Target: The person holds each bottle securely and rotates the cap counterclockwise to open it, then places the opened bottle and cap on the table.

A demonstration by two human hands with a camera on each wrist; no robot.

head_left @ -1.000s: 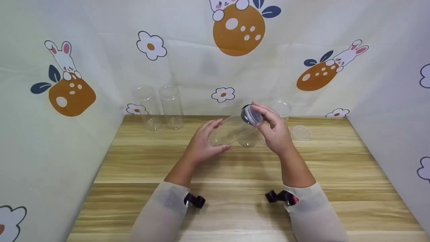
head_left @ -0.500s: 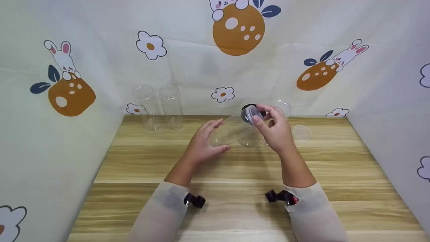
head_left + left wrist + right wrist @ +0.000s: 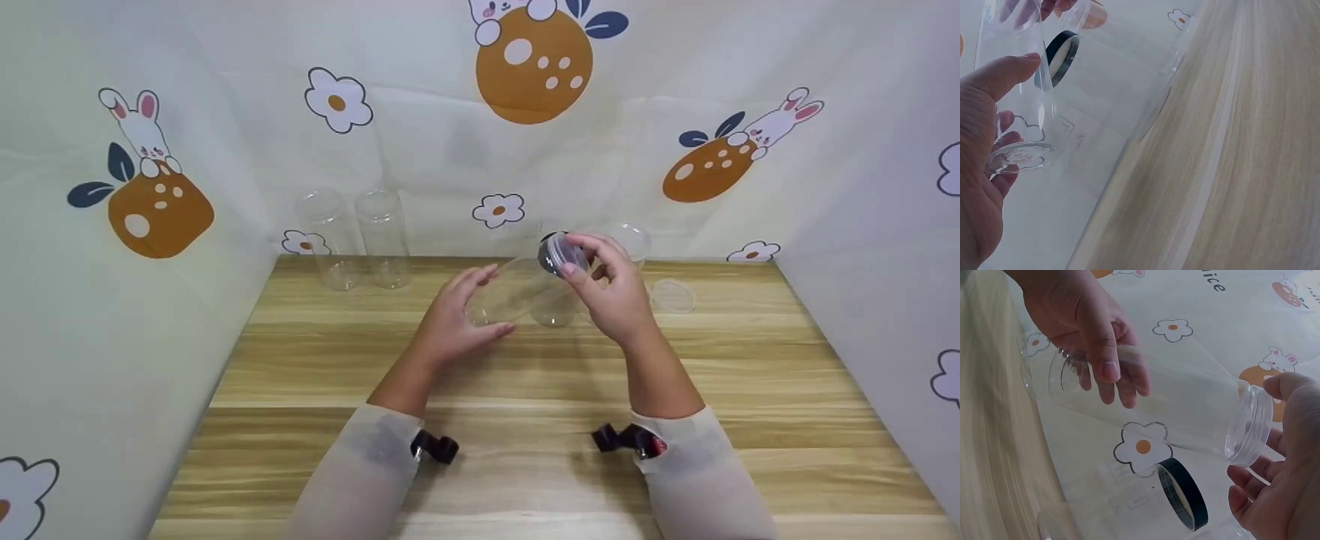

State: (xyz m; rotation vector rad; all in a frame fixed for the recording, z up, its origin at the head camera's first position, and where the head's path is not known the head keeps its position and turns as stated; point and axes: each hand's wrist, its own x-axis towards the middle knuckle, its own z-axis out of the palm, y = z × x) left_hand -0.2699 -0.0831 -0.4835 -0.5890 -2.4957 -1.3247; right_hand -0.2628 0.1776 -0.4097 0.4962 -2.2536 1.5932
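Note:
A clear cylindrical plastic jar (image 3: 1185, 399) is held tilted above the table, its base low at the left and its mouth up at the right. My left hand (image 3: 450, 322) grips it around the lower body, thumb on the near side and fingers beyond. On the mouth sits a clear ridged lid (image 3: 1253, 427). My right hand (image 3: 621, 300) pinches this lid by its rim between thumb and fingers. Whether the lid is fully tight I cannot tell. Behind stands another clear jar with a black lid (image 3: 1185, 494), partly covered in the head view.
Two tall clear jars (image 3: 382, 240) stand at the back left of the wooden table (image 3: 525, 465). Behind my right hand is another clear jar (image 3: 632, 240), mostly hidden. A loose clear lid (image 3: 673, 297) lies right of it. Patterned cloth walls (image 3: 427, 150) border the table.
My right hand's fingers and thumb have shifted around the lid rim, opening slightly away and then closing back on it. My left hand and the jar have stayed in place.

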